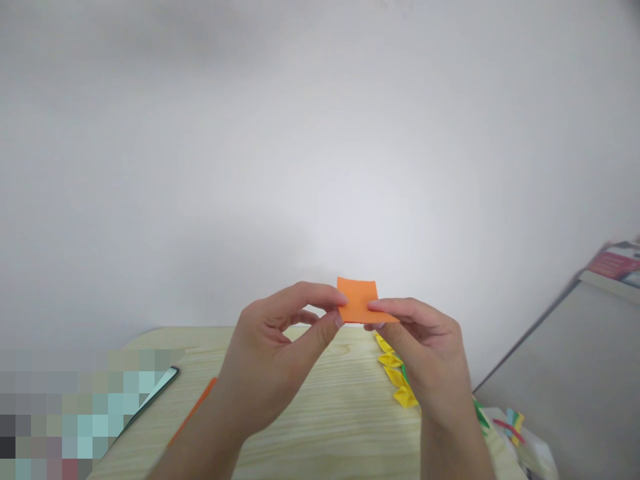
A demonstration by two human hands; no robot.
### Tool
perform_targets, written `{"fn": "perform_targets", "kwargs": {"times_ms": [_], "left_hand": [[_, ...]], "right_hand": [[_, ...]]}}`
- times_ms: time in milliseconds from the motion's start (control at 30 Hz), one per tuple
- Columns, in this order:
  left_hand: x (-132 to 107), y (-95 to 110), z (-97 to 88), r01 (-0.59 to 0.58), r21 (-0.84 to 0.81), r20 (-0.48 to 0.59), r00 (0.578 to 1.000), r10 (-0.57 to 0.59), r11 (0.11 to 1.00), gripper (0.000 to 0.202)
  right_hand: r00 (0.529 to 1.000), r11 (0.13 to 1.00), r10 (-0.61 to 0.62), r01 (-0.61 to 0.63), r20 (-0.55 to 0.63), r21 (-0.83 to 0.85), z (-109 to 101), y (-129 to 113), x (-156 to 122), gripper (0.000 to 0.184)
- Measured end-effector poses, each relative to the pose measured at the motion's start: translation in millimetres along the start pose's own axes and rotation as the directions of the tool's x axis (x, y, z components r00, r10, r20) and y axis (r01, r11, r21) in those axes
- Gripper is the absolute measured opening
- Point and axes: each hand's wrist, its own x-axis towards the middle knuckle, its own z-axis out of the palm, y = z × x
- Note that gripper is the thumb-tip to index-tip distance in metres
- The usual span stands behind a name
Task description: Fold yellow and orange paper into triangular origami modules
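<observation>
A small piece of orange paper [358,293], folded by the look of its lower edge, is held up in front of the white wall. My left hand [285,353] pinches its left side between thumb and fingertips. On the other side, my right hand [425,353] grips the lower right part, with the index finger on top and the thumb beneath. Several yellow folded paper pieces [397,378] lie in a row on the table beside my right hand, with some green next to them. Under my left forearm, an orange strip [193,412] is partly hidden.
The pale wood-grain table [330,427] reaches the white wall [320,167]. At the left lies a dark-edged device [150,400], mostly pixelated. To the right are a clear plastic bag [537,450] with coloured strips and a grey panel [575,360].
</observation>
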Motion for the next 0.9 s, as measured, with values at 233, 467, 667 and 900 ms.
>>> {"fn": "perform_targets", "kwargs": {"times_ms": [233,467,667,900], "left_hand": [[-0.1,1.6,-2.0,-0.043,0.005,0.053,0.998,0.042,0.999,0.007],[-2.0,3.9,-0.9,-0.072,0.062,0.067,0.995,0.068,0.995,0.007],[-2.4,-0.3,1.2,-0.107,0.1,0.038,0.994,0.104,0.989,0.006],[-3.7,-1.2,0.6,-0.141,0.094,0.03,0.99,0.138,0.986,0.014]], "right_hand": [[0.996,0.998,-0.057,0.054,0.072,0.042,1.9,-4.4,0.3,0.015],[0.994,0.993,-0.071,0.062,0.084,0.096,10.0,-11.3,0.3,0.011],[1.0,0.995,0.008,-0.01,0.015,0.102,9.4,-3.7,-3.0,0.011],[0.997,0.982,0.063,-0.055,-0.037,0.179,10.7,-7.2,-3.9,0.04]]}}
